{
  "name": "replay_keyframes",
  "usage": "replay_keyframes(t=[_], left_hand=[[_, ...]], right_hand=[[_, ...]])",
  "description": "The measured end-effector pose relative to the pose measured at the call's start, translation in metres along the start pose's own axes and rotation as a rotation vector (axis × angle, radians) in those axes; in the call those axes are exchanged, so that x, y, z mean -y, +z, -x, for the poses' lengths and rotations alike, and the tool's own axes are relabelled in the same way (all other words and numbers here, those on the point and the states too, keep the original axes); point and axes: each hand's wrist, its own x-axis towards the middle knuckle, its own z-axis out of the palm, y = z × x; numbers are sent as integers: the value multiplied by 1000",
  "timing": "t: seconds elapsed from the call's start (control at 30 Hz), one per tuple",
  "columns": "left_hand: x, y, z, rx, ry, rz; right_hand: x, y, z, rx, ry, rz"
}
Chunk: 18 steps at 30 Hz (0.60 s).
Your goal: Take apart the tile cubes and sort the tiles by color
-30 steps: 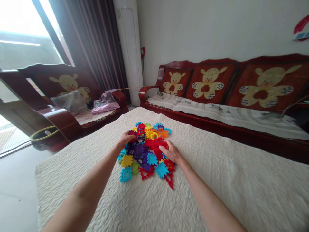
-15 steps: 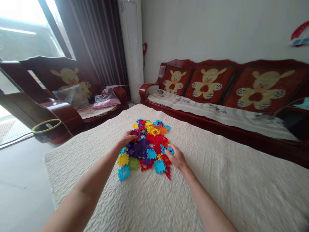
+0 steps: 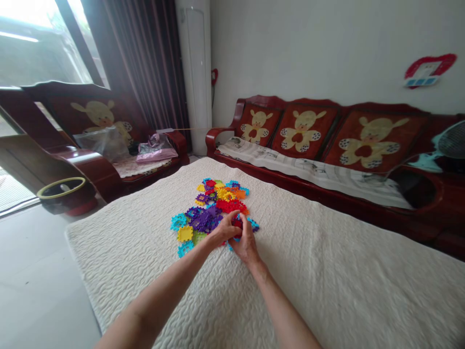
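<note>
A heap of colourful plastic interlocking tiles with notched edges lies on the quilted cover. My left hand (image 3: 225,230) and my right hand (image 3: 246,245) meet over its near right part. Between their fingers shows a dark red interlocking tile (image 3: 237,224), gripped from both sides and partly covered. Purple tiles (image 3: 205,219) fill the heap's middle, to the left of my hands. A yellow square tile (image 3: 185,234) lies at the near left, beside a blue tile (image 3: 185,249). Beyond my fingers are red tiles (image 3: 228,205). Some tiles are hidden under my hands.
The cream quilted cover (image 3: 145,242) spreads under the heap. Behind stands a long wooden sofa (image 3: 232,156) with bear-patterned cushions. At left are a wooden armchair (image 3: 87,167) holding plastic bags and a yellow-rimmed bin (image 3: 61,186). A fan (image 3: 452,140) stands at the right.
My left hand has moved right and nearer from the heap's left side. My right hand has shifted slightly left, and both now meet around the red tile. The view has turned slightly right.
</note>
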Motion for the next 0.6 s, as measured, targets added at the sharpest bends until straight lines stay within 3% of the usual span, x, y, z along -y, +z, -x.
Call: replay_keyframes(t=[0.13, 0.23, 0.3, 0.4, 0.6], left_hand=[[-6, -7, 9, 94, -60, -10], [-12, -26, 0, 178, -5, -35], [-18, -45, -17, 67, 92, -130], [-27, -84, -55, -309, 103, -354], [-27, -155, -128, -567, 29, -438]], right_hand=[[2, 2, -5, 8, 25, 32], [-1, -11, -19, 18, 44, 81], [-8, -25, -30, 16, 82, 132], [-25, -45, -42, 77, 171, 223], [-67, -70, -34, 210, 226, 204]])
